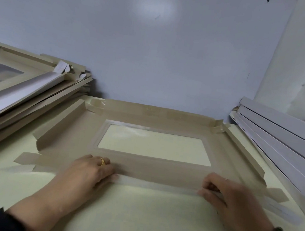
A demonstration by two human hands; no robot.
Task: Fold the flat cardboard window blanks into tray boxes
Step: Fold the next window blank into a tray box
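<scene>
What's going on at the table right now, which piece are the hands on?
A person is folding one cardboard window blank lying on the table. Both hands work its near flap: the left hand presses on it and the right hand pinches its edge. The side flaps are already raised. A stack of blanks sits to the left and white pieces to the right.
</scene>
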